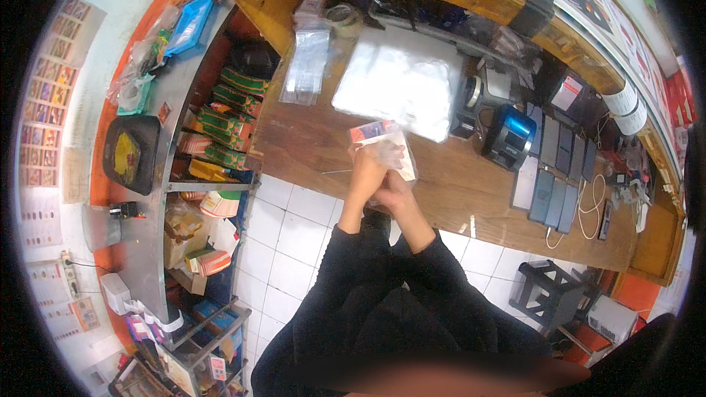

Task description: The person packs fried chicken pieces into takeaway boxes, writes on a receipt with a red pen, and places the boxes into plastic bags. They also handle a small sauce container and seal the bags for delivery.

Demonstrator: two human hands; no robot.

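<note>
Both hands meet over the near edge of a brown wooden counter (298, 143). They hold a clear plastic bag with a printed card or booklet (405, 160) in it, tilted. My left hand (372, 162) lies across the upper face of the bag, its fingers bent over it. Below and to the right, my right hand (392, 190) grips the lower part; its fingers are partly hidden. Just beyond them lies a large shiny white sheet or plastic-covered pad (397, 80). A stack of clear plastic sleeves (306, 66) lies to its left, near rolls of tape (342, 14).
Right of the pad stand a black tape dispenser (468, 105), a label or receipt printer (510, 138) and rows of phones (543, 193) with white cables (590, 204). A metal shelf (165, 176) with folded cartons runs along the left. A black stool (549, 292) stands on the tiled floor.
</note>
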